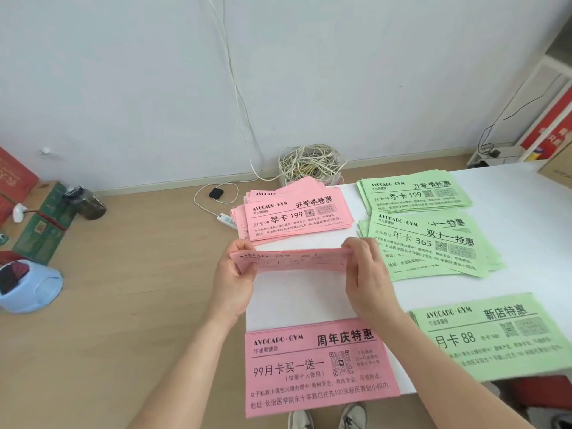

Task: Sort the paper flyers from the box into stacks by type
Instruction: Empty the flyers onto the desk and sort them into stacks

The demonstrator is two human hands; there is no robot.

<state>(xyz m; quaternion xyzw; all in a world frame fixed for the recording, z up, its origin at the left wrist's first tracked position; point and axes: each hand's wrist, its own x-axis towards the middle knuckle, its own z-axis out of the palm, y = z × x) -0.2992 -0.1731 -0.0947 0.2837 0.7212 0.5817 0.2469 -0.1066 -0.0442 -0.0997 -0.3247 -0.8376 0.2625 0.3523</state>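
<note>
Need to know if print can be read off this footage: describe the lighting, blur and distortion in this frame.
Head view: soft even light, no glare, faint shadows on the white table; head view: wide-angle distortion slants the table edges; head view: the near pink stack reads sharp, but the pink flyers gripped by the left hand and right hand are blurred, unreadable.

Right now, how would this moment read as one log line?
step: sorting | left hand: grips pink flyers | right hand: grips same flyers | table: far pink stack, near pink stack, three green stacks
</note>
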